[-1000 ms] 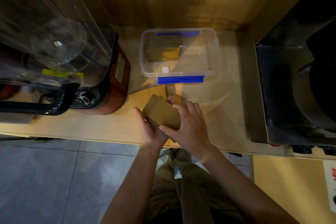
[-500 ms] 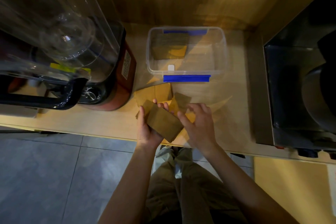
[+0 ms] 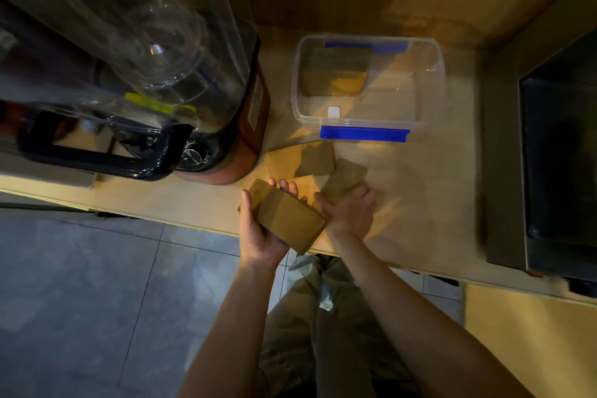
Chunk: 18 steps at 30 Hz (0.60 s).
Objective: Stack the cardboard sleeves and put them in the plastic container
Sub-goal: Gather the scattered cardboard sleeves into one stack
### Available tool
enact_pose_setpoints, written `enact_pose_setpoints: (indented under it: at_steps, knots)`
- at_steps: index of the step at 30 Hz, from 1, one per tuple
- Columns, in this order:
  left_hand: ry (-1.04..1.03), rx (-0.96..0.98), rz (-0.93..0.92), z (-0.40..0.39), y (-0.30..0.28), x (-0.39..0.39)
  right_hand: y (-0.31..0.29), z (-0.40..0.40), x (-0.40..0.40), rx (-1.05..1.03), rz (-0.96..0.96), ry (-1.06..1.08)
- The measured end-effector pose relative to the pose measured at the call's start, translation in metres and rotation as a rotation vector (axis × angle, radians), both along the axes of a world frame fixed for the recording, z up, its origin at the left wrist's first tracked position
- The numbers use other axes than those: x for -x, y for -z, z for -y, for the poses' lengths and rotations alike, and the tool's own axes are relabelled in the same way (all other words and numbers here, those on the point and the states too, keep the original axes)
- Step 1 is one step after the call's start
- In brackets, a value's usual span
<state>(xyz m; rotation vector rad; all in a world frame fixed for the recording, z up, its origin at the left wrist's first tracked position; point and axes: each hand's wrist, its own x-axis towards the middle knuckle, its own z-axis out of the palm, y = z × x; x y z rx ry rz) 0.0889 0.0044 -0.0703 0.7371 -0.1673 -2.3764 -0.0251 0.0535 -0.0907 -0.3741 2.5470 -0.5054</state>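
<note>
Currently: left hand [image 3: 258,229] cupped under a stack of cardboard sleeves [image 3: 286,216], thumb along the near-left edge, fingertips [image 3: 289,188] curled over the far edge. Firm grip, stack tilted, held just above the bench [image 3: 420,191] at its front edge. Right hand [image 3: 350,212] palm down, fingers bent onto a loose sleeve [image 3: 344,179] lying flat on the bench; touching it for sure, but can't tell whether actually pinched. Heel of right hand just beside the stack's right corner.

More loose sleeves [image 3: 310,160] flat on the bench, between the hands and the plastic container [image 3: 433,81]. Partly overlapping, count unclear in this light. Container open, clear walls, blue clips [image 3: 364,133] on near and far rims, standing further back on the bench. Some sleeves in container [image 3: 336,79] too, left half, leaning against the far-left side.

Left of everything: blender [image 3: 161,81] with clear jug and dark handle, red base near the loose sleeves. Right: dark metal appliance [image 3: 555,155], well apart from the hands.
</note>
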Motion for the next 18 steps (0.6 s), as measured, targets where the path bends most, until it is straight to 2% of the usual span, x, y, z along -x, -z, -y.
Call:
enact_pose_setpoints:
  at_steps: [12,15,18]
  knots:
    - [0.035,-0.054,0.023,0.01,0.001,-0.006,-0.001,-0.003,0.004,-0.095,-0.025,0.104]
    - [0.063,-0.06,0.023,0.013,0.0,-0.003,-0.006,-0.008,0.01,-0.012,0.028,0.184]
    - [0.078,-0.068,-0.005,0.014,0.0,-0.001,-0.019,-0.012,0.02,0.19,0.078,0.295]
